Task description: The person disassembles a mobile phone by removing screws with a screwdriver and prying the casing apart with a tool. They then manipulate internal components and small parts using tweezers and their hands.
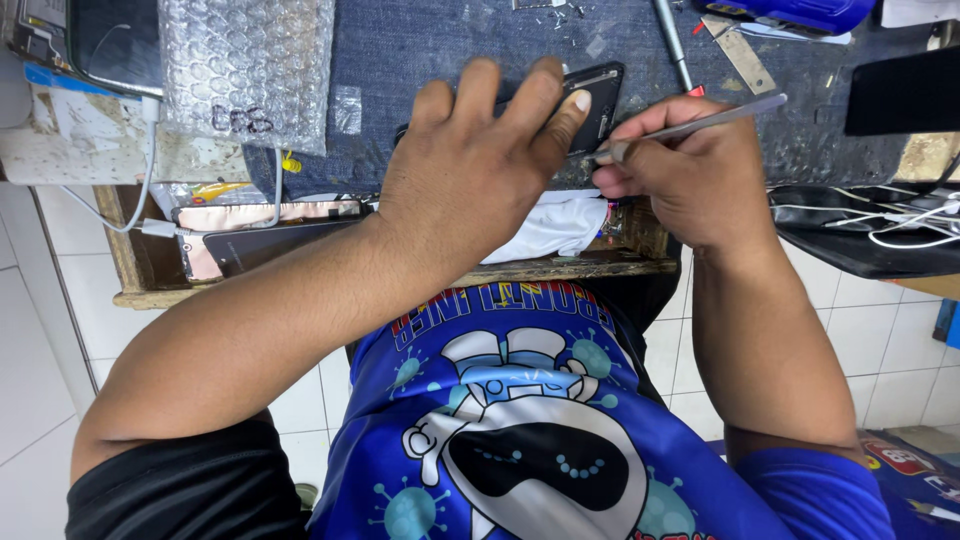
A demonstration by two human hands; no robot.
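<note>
two hands at work over one counter (420, 45) covered in dark blue denim-like cloth; bubble-wrap pouch (248, 65) lying at its left part; open drawer (150, 270) below the edge, holding a dark flat phone (260, 245) and white cloth (555, 228); left hand (470, 170), fingers spread and pressed down over a black phone (595, 100) lying on the cloth, thumb on its near edge; right hand (690, 170), fingers curled, pinching a slim metal tool (700, 122) whose tip meets the black phone's near edge; white cable (145, 170) hanging at the left
</note>
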